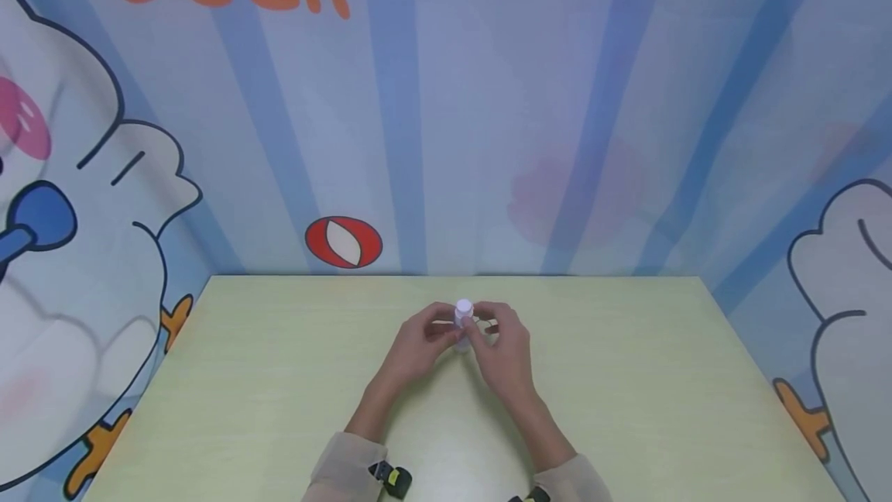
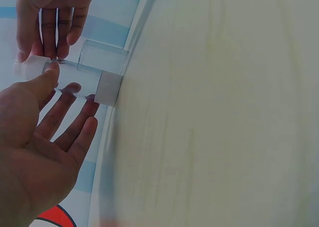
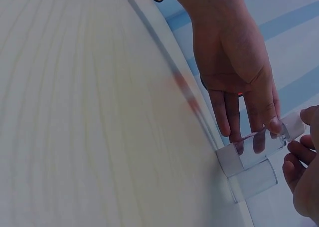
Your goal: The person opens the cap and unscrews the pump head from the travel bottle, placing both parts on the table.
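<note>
A small clear bottle (image 2: 82,80) with a white cap (image 1: 464,306) and a white band at its base stands upright at the table's middle. My left hand (image 1: 413,347) grips its body, thumb near the shoulder and fingers along the far side. At the cap, my right hand (image 1: 503,351) has its thumb and fingers around the top, as the right wrist view shows at the right edge. A clear open cylinder like a cup (image 3: 252,179) stands beside the bottle, on the right hand's side. In the head view the hands hide most of both.
The pale wood-grain table (image 1: 648,378) ends at a fabric backdrop (image 1: 474,99) with blue stripes and printed cartoon figures. Backdrop panels also flank the table on the left and right. Dark wrist cameras (image 1: 392,479) sit at the sleeve cuffs.
</note>
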`<control>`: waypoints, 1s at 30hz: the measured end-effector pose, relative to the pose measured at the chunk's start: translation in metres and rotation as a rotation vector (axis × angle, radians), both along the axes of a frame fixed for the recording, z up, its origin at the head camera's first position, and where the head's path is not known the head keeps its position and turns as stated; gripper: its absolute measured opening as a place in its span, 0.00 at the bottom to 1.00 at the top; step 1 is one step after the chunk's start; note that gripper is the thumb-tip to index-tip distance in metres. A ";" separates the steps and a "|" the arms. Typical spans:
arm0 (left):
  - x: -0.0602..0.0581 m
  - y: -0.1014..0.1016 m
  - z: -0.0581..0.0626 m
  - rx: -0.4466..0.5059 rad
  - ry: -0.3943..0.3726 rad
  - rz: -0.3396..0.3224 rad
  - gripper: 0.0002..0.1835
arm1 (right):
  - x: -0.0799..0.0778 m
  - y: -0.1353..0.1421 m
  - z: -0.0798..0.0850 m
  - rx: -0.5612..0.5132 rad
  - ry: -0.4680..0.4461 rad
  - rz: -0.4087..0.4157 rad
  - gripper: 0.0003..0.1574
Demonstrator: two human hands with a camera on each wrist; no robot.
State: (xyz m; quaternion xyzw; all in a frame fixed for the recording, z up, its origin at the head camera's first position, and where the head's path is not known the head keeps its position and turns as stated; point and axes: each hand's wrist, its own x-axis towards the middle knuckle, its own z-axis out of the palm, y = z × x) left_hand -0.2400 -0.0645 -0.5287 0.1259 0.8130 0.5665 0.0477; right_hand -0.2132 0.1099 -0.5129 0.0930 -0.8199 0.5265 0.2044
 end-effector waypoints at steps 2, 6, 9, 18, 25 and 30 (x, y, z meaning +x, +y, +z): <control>0.000 0.000 0.000 -0.006 -0.007 0.004 0.18 | 0.000 0.000 -0.001 -0.001 -0.012 -0.007 0.17; 0.001 0.000 0.000 -0.006 -0.009 0.004 0.18 | 0.001 0.000 -0.002 -0.008 -0.026 -0.008 0.16; 0.001 0.001 0.001 0.002 0.001 0.003 0.18 | 0.000 0.000 -0.002 -0.010 -0.030 -0.009 0.16; 0.001 0.000 0.002 0.011 0.002 0.003 0.17 | 0.001 0.000 -0.001 0.000 -0.013 -0.006 0.17; 0.000 0.000 0.001 -0.001 -0.002 0.005 0.18 | 0.000 0.001 -0.001 0.039 0.016 0.009 0.18; -0.001 0.000 0.000 0.002 -0.001 0.000 0.18 | 0.000 0.000 -0.002 0.046 0.048 0.011 0.19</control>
